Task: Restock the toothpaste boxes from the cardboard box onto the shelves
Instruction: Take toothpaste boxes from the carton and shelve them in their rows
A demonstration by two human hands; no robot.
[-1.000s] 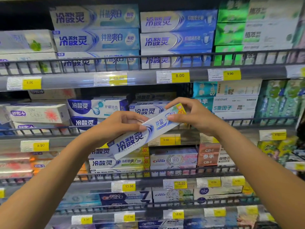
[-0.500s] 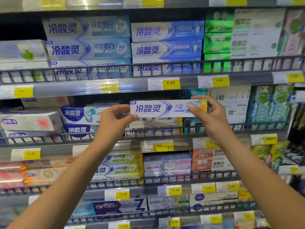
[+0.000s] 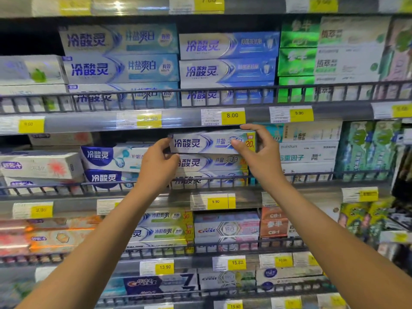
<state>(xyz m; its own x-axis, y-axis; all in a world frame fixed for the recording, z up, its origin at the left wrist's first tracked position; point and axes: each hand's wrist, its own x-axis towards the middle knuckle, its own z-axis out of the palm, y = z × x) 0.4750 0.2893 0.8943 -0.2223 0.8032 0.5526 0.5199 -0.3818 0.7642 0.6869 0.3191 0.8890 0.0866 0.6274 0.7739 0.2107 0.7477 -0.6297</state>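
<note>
You hold toothpaste box (image 3: 200, 143) level, at top of stack of matching boxes (image 3: 207, 163) on middle shelf (image 3: 73, 205), behind wire rail (image 3: 312, 175). Left grip (image 3: 159, 166) pinches box's left end. Right grip (image 3: 260, 152) pinches right end, thumb on front face. Box looks nearly seated, not yet released. Neighbouring rows look well filled. Cardboard box out of view, so remaining count unknowable. Left for you: let go, square up, fetch next.
</note>
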